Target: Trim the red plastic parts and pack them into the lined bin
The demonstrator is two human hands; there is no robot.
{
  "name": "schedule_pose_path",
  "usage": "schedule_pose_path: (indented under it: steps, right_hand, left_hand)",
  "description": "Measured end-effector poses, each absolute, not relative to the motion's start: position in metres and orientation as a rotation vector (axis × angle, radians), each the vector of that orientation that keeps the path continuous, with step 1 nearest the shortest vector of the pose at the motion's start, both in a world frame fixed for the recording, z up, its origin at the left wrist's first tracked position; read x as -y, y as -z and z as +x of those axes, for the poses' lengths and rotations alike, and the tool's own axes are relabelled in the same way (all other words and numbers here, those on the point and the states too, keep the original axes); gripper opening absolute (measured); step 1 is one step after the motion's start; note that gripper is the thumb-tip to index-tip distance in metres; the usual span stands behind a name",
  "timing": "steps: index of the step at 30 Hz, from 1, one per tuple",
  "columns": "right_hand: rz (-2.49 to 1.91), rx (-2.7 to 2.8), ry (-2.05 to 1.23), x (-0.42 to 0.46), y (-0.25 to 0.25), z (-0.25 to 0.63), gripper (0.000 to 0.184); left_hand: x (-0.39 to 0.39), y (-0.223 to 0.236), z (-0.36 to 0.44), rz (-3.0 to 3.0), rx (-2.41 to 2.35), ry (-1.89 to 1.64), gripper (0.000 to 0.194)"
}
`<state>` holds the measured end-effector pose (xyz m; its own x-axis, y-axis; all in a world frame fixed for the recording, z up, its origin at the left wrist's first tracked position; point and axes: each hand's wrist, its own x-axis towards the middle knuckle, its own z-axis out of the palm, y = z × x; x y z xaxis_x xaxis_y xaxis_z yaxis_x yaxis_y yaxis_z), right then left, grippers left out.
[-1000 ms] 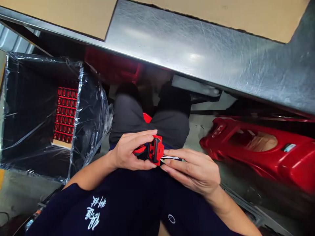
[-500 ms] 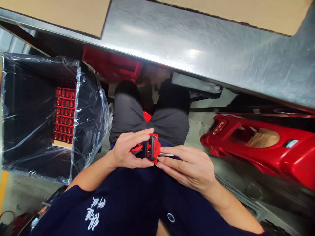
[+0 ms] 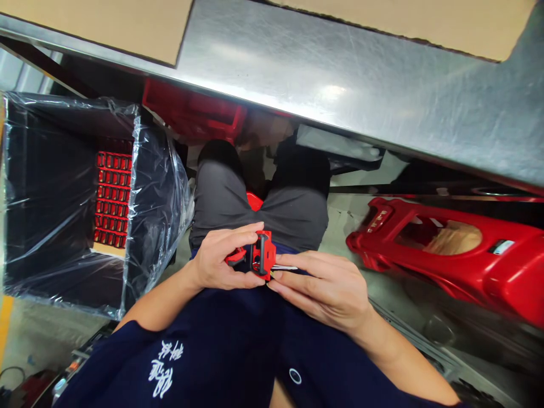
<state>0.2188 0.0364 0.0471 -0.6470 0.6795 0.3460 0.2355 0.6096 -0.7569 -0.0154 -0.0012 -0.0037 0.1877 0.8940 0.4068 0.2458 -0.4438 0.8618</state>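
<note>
My left hand [image 3: 224,256] is closed around a small red and black plastic part [image 3: 267,255], held above my lap. The part has a black bar on its near face and a red body; another red piece [image 3: 236,256] shows between the thumb and fingers. From the right, my right hand [image 3: 329,288] pinches a thin, shiny metal piece [image 3: 285,267] lying against the part's right side. Its exact kind I cannot make out. The right fingertips touch or nearly touch the red body and hide its lower right corner.
Left of my legs stands a black box [image 3: 51,198] lined with clear plastic, holding rows of red and black parts [image 3: 112,198]. A metal table [image 3: 263,68] with cardboard sheets [image 3: 403,20] lies ahead. A red plastic stool [image 3: 459,243] is at right.
Both hands keep the same grip. The red and black part and the metal piece have shifted very slightly to the left.
</note>
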Motion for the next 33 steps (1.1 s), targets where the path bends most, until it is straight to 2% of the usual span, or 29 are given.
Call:
schedule_pose_path:
  steps: [4, 11, 19, 26, 30, 33]
  right_hand:
    - [-0.722, 2.238, -0.943, -0.037, -0.049, 0.22, 0.007]
    - [-0.73, 2.239, -1.034, -0.036, -0.05, 0.22, 0.009]
    - [-0.678, 2.298, -0.973, -0.036, -0.053, 0.217, 0.008]
    - [-0.598, 2.407, -0.873, -0.036, -0.056, 0.212, 0.019]
    - [-0.621, 2.438, -0.807, -0.036, -0.056, 0.211, 0.018]
    - [-0.758, 2.279, -0.914, -0.04, -0.057, 0.214, 0.012]
  left_hand:
    - [0.002, 0.005, -0.017, 1.887, -1.115, -1.256, 0.076]
    - [-0.002, 0.0, -0.025, 2.03, -1.117, -1.164, 0.085]
    - [-0.003, -0.004, -0.029, 2.085, -1.143, -1.131, 0.076]
    - [-0.001, -0.005, -0.029, 2.018, -1.193, -1.064, 0.096]
    - [0.001, 0.001, -0.03, 1.94, -1.208, -1.005, 0.08]
    - [0.005, 0.012, -0.028, 1.649, -1.16, -1.177, 0.079]
